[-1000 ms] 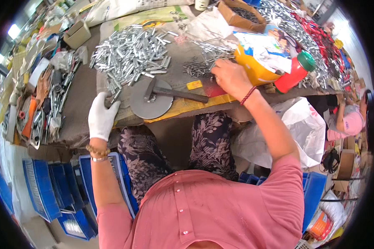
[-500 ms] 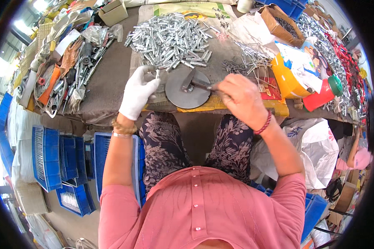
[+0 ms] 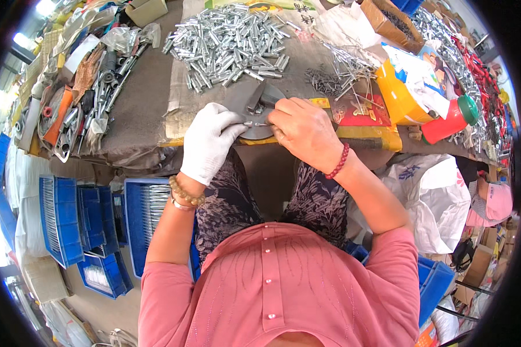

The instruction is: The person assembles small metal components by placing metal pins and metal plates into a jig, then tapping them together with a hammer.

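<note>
My left hand [image 3: 207, 139], in a white glove, is closed in a pinch on a small silvery metal piece [image 3: 249, 123] over the near part of a round grey metal disc [image 3: 236, 103]. Facing it, my bare right hand [image 3: 307, 130] is also closed, with thumb and fingertips at a small metal part [image 3: 260, 124]. Whether the two hands hold one piece or two is too small to tell. A hammer [image 3: 256, 98] rests with its head on the disc; its handle is mostly hidden behind my right hand.
Beyond the disc lies a heap of silvery metal tubes [image 3: 228, 46]. Thin rods [image 3: 353, 63] and dark pins [image 3: 324, 82] lie to the right, near a yellow container [image 3: 399, 95] and a red jar [image 3: 446, 128]. Tools [image 3: 90, 98] crowd the left. Blue crates [image 3: 61, 220] stand below the table.
My right hand has moved left from the hammer's handle to meet my left hand. My left hand has come right and nearer, over the disc's near edge. The view has shifted slightly.
</note>
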A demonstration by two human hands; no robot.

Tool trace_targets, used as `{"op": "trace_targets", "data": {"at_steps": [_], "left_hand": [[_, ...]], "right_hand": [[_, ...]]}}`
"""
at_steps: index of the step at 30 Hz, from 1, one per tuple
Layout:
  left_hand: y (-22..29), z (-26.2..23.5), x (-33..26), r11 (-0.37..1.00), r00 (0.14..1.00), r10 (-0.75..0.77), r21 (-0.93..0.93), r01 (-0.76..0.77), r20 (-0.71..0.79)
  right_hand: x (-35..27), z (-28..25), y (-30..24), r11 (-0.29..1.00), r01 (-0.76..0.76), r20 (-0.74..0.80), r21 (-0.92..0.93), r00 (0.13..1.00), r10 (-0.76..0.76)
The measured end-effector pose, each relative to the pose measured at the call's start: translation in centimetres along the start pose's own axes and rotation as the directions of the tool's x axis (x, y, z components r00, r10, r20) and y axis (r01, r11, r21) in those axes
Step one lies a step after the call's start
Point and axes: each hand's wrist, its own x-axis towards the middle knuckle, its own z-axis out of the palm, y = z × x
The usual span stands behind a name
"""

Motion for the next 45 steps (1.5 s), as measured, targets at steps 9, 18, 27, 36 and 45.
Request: {"op": "trace_targets", "data": {"at_steps": [9, 18, 27, 36, 45], "left_hand": [[0.1, -0.4, -0.1, 0.999, 0.998, -0.013, -0.048, 0.016, 0.053], [0.2, -0.1, -0.3, 0.996, 0.999, 0.014, -0.089, -0.01, 0.049], [0.7, -0.2, -0.6, 0.997, 1.0, 0.008, -0.071, -0.007, 0.022], [0.5, 0.0, -0.4, 0.998, 0.999, 0.041, -0.038, -0.04, 0.026], [0.4, 0.4, -0.7, 0.999, 1.0, 0.004, 0.035, -0.004, 0.001]], "right_hand": [[0.1, 0.4, 0.2, 0.999, 0.024, -0.01, 0.022, 1.0, -0.024], [0.2, 1.7, -0.1, 0.999, 0.041, -0.048, 0.031, 0.998, -0.04], [-1.1, -3.5, 5.7, 0.94, -0.299, -0.17, -0.164, 0.947, 0.272], [-0.5, -4.1, 9.5, 0.934, -0.047, 0.147, -0.354, 0.984, 0.105], [1.2, -2.7, 5.2, 0.971, -0.236, 0.064, 0.044, 0.97, 0.233]]}}
